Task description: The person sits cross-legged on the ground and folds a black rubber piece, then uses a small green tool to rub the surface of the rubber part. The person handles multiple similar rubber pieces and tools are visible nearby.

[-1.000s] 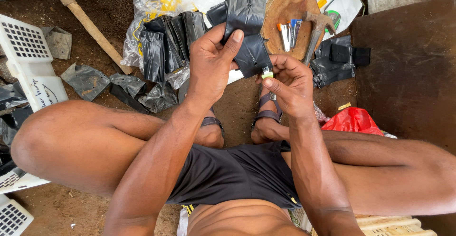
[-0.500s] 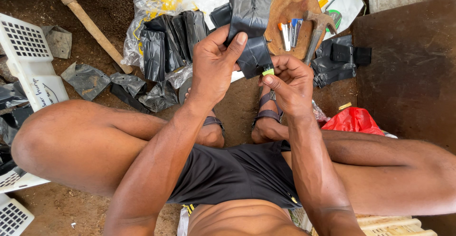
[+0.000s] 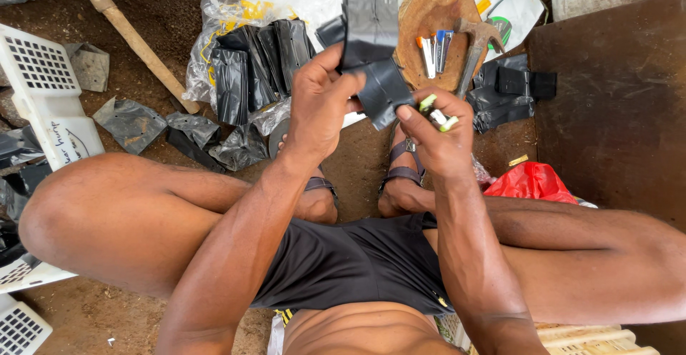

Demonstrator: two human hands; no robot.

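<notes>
My left hand [image 3: 319,105] grips a folded strip of black plastic sheet [image 3: 371,37] and holds it up in front of me. My right hand [image 3: 439,137] touches the lower end of that strip with thumb and forefinger, and a small green and white tool [image 3: 436,112] is tucked in its fingers. Both hands are above my sandalled feet [image 3: 400,176], between my bent knees.
A round wooden block [image 3: 436,12] carries several small blades and a hammer [image 3: 475,44]. A stack of black plastic bags [image 3: 257,58] lies on clear plastic at the left. White perforated crates [image 3: 39,91], a wooden stick [image 3: 132,37], a red bag [image 3: 529,181] and a dark board [image 3: 614,105] surround me.
My left hand has shifted its grip on the black plastic strip, and the strip's lower end now bends down toward my right fingers. The right hand stays close, barely moved.
</notes>
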